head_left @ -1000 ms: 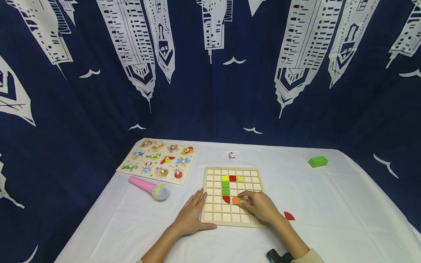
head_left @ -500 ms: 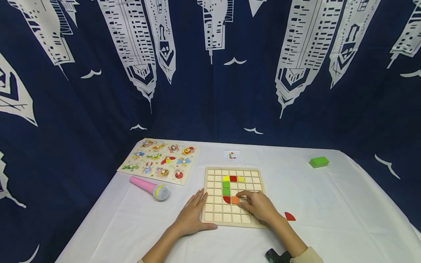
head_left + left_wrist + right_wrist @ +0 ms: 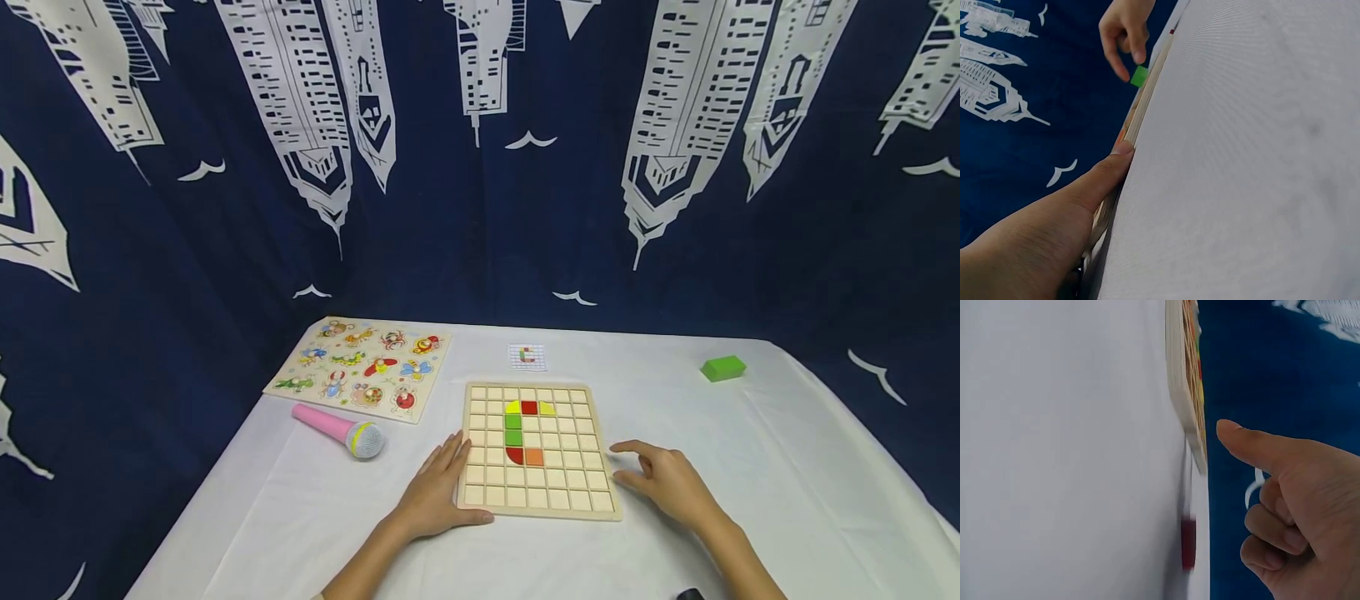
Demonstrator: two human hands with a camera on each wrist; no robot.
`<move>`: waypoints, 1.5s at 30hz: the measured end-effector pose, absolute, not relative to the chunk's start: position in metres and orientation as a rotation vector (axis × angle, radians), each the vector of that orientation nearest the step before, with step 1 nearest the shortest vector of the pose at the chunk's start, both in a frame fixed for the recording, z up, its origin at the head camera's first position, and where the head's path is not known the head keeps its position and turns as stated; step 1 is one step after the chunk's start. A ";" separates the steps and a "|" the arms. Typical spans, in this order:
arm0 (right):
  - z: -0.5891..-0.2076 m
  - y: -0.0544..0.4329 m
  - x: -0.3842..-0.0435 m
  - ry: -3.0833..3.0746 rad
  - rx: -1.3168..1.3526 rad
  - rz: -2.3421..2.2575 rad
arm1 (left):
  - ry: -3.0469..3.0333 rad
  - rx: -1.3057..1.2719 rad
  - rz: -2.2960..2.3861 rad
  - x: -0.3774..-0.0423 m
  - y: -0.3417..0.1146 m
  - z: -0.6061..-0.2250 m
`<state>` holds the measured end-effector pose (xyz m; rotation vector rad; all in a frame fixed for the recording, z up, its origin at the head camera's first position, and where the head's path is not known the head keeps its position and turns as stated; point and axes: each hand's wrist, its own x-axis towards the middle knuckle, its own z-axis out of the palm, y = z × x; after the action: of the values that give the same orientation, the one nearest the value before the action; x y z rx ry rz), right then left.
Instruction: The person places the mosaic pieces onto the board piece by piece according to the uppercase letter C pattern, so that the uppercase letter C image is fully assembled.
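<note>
A wooden grid board (image 3: 558, 479) lies on the white table. Set in its cells are a red square (image 3: 528, 407) between two yellow pieces (image 3: 547, 408), two green squares (image 3: 513, 429), a red quarter-round piece (image 3: 514, 456) and an orange square (image 3: 534, 457). My left hand (image 3: 431, 492) rests along the board's left edge, fingers straight, thumb at the near corner. My right hand (image 3: 667, 483) holds nothing just off the board's right side, thumb and index finger apart, other fingers curled. Below it in the right wrist view lies a loose dark red piece (image 3: 1189, 544), hidden in the head view.
Behind the board lies a small pattern card (image 3: 527, 357). To the left are an insect picture puzzle (image 3: 386, 383) and a pink toy microphone (image 3: 337, 427). A green block (image 3: 723, 368) stands at the back right. A dark object (image 3: 690, 594) shows at the bottom edge.
My right hand has let go of the orange square, now flat in its cell beside the red quarter-round, and moved right off the board over the loose red piece. The left hand stays put.
</note>
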<state>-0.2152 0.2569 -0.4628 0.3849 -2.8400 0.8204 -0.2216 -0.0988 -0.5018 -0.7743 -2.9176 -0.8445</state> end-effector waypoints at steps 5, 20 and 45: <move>-0.468 0.285 -0.205 -2.845 0.307 0.828 | -2.920 -0.768 -0.844 -0.223 -0.100 -0.503; -0.478 0.295 -0.205 -2.809 0.357 0.857 | -2.920 -0.765 -0.844 -0.225 -0.100 -0.504; -0.478 0.309 -0.201 -2.798 0.372 0.885 | -2.931 -0.765 -0.848 -0.222 -0.099 -0.501</move>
<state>-0.2013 0.3095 -0.4777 0.3719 -2.7983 0.8847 -0.2223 -0.0991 -0.5013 -0.7645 -2.9313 -0.8485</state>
